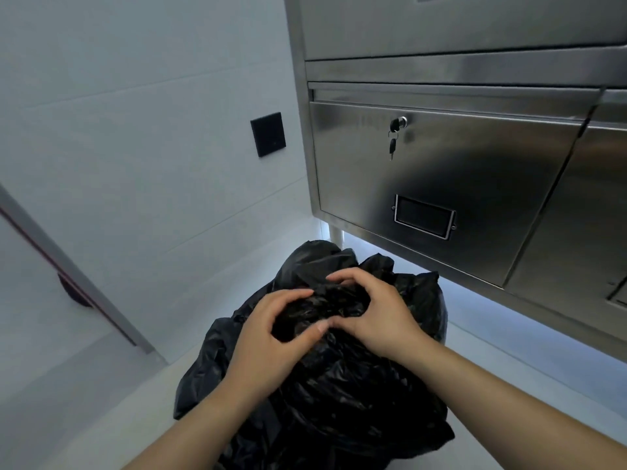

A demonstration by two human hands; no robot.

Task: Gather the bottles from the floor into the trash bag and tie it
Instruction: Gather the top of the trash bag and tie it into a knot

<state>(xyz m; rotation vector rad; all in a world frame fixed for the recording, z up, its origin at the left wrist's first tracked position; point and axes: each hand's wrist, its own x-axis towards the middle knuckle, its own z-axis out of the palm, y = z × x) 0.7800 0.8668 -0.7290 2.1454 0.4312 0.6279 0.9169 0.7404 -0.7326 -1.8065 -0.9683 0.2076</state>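
Note:
A full black trash bag [339, 395] stands on the pale floor right below me. Its top is bunched into a crumpled wad between my hands. My left hand [268, 340] grips the gathered plastic from the left, thumb across the front. From the right, my right hand [373, 313] curls its fingers over the same wad. The two thumbs nearly touch. Loose flaps of the bag stick up behind my hands. No bottles show; whatever is in the bag is hidden.
A stainless steel cabinet [475, 171] on legs stands close behind the bag, with a key [392, 144] hanging in its lock. A white tiled wall with a black plate [268, 134] is at left. A door edge [68, 266] runs at the far left.

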